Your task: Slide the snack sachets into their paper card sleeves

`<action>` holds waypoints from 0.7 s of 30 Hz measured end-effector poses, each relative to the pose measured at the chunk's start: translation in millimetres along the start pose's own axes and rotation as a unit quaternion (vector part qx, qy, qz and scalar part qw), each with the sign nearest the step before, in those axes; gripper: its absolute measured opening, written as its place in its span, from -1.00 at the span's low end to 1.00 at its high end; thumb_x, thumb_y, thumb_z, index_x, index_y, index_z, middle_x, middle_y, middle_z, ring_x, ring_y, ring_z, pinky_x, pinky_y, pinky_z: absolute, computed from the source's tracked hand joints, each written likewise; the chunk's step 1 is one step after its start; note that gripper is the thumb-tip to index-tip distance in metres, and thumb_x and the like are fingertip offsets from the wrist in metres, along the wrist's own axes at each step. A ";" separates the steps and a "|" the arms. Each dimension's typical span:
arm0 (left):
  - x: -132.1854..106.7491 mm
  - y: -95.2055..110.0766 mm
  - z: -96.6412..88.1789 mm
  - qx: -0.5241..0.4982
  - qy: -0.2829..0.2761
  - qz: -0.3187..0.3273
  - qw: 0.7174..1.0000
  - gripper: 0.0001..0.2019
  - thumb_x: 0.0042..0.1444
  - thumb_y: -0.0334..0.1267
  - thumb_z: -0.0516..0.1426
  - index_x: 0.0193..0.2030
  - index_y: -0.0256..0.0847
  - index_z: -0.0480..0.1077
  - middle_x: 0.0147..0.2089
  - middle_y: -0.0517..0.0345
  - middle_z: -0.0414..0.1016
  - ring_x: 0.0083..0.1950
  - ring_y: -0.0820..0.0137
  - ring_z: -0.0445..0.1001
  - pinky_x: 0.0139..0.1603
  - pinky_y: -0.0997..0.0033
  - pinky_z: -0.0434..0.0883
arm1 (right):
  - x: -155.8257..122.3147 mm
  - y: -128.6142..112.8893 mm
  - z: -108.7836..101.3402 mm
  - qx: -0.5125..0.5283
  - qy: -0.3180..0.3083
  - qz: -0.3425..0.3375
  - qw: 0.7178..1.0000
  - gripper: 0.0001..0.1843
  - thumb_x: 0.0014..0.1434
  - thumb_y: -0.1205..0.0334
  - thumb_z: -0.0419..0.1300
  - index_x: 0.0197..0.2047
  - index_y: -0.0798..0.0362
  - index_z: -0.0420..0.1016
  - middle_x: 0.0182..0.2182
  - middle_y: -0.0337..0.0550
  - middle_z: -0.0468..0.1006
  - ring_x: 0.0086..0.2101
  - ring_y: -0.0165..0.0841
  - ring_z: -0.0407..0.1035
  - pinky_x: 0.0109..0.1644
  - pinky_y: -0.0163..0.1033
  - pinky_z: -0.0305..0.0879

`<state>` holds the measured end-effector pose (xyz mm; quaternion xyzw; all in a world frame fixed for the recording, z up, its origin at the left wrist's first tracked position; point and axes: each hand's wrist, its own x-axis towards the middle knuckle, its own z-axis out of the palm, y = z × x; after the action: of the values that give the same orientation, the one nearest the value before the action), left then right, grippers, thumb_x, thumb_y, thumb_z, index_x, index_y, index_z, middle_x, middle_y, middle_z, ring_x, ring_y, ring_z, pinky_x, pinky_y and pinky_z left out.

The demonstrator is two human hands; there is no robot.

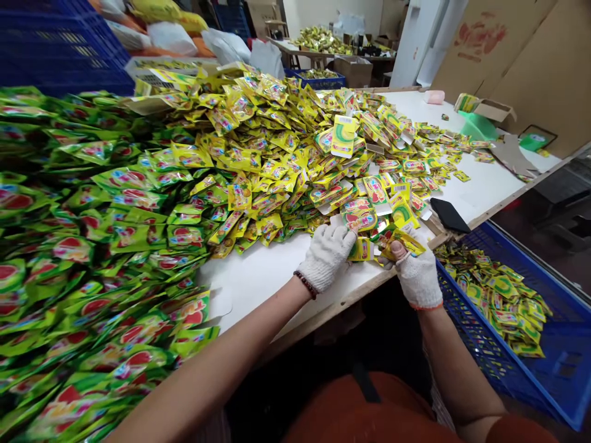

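My left hand (325, 255), in a white knitted glove with a bead bracelet at the wrist, has its fingers curled over a small yellow-green cardboard box (362, 249) at the table edge. The box's white end flap faces my right hand. In my right hand (419, 271), also gloved but with the thumb tip bare, a shiny yellow packet (409, 243) is pinched between thumb and fingers. Printed flat boxes (360, 215) with fruit pictures lie just beyond both hands. My left fingertips are partly hidden.
A big heap of yellow packets (258, 154) and green watermelon packets (133, 215) covers the white table (258, 271). A black phone (449, 215) lies at the right edge. Below it stands a blue crate (563, 344) holding filled boxes. Cardboard (514, 157) and a green bowl (480, 127) are farther back.
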<state>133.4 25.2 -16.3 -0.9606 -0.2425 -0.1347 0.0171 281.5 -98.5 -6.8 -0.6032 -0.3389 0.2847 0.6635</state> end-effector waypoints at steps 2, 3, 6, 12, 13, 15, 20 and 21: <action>-8.6 -2.5 -1.5 0.042 -0.013 -0.014 0.999 -0.62 0.15 -0.29 0.15 0.12 -0.28 0.38 -0.02 -0.15 0.50 -0.05 0.07 0.45 -0.09 0.06 0.36 | -2.0 0.0 0.8 -0.004 -0.020 0.012 1.000 -0.50 0.09 -0.17 0.32 -0.08 0.03 0.44 -0.33 -0.16 0.58 -0.52 -0.41 0.45 -0.55 -0.34 0.37; -16.0 -4.5 -4.3 0.061 -0.012 -0.023 0.998 -0.69 0.19 -0.31 0.10 0.07 -0.24 0.41 -0.07 -0.12 0.51 -0.09 0.09 0.45 -0.14 0.08 0.35 | -3.2 0.4 1.5 -0.012 -0.029 0.020 0.999 -0.52 0.09 -0.17 0.32 -0.11 0.04 0.45 -0.37 -0.18 0.57 -0.54 -0.42 0.43 -0.56 -0.35 0.35; -46.8 -14.0 -17.8 0.102 -0.007 -0.063 0.993 -0.76 0.27 -0.35 0.02 -0.07 -0.19 0.49 -0.15 -0.09 0.52 -0.14 0.09 0.46 -0.23 0.12 0.32 | -6.8 1.9 5.5 -0.034 -0.066 0.063 0.995 -0.51 0.02 -0.17 0.36 -0.19 0.07 0.47 -0.46 -0.21 0.53 -0.60 -0.46 0.37 -0.61 -0.37 0.32; -98.1 -11.6 -45.1 -0.198 0.055 -0.180 0.962 -0.61 0.16 -0.02 0.20 0.01 -0.23 0.51 -0.06 -0.10 0.56 -0.06 0.09 0.49 -0.07 0.07 0.41 | -12.3 0.5 32.1 -0.036 -0.206 0.113 0.971 -0.53 0.03 -0.14 0.35 -0.21 0.10 0.53 -0.32 -0.07 0.61 -0.43 -0.34 0.49 -0.49 -0.31 0.44; -99.9 -6.4 -47.5 -0.294 0.067 -0.218 0.928 -0.62 0.19 -0.02 0.17 0.01 -0.24 0.50 -0.06 -0.07 0.58 -0.08 0.15 0.51 -0.08 0.13 0.44 | -13.5 0.3 38.6 -0.039 -0.234 0.100 0.966 -0.55 0.04 -0.14 0.35 -0.22 0.10 0.53 -0.33 -0.08 0.62 -0.39 -0.31 0.50 -0.42 -0.28 0.47; -98.5 4.2 -48.6 -0.457 0.067 -0.282 0.841 -0.66 0.20 -0.02 0.14 -0.08 -0.25 0.53 -0.14 0.00 0.60 -0.18 0.26 0.54 -0.16 0.26 0.48 | -16.1 1.5 51.6 -0.043 -0.277 0.075 0.957 -0.57 0.03 -0.12 0.36 -0.26 0.08 0.51 -0.36 -0.11 0.61 -0.34 -0.29 0.52 -0.29 -0.24 0.49; -92.4 19.4 -31.0 -0.668 0.117 -0.376 0.632 -0.65 0.01 0.02 0.30 -0.31 -0.29 0.52 -0.37 0.13 0.54 -0.36 0.38 0.50 -0.30 0.37 0.50 | -22.8 12.2 74.5 -0.030 -0.251 0.043 0.967 -0.55 0.09 -0.16 0.31 -0.19 0.05 0.46 -0.32 -0.12 0.61 -0.33 -0.32 0.49 -0.23 -0.22 0.47; -92.9 20.5 -26.5 -0.691 0.134 -0.386 0.597 -0.63 -0.03 0.03 0.33 -0.30 -0.29 0.52 -0.36 0.13 0.54 -0.35 0.38 0.50 -0.30 0.37 0.50 | -23.7 14.2 77.0 -0.028 -0.241 0.039 0.969 -0.55 0.12 -0.17 0.28 -0.16 0.05 0.45 -0.30 -0.11 0.61 -0.32 -0.31 0.49 -0.21 -0.21 0.47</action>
<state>57.7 -38.3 -14.9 -0.4733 -0.4199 -0.3836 -0.6727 206.4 -68.7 -20.1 -0.5478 -0.4725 0.4379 0.5338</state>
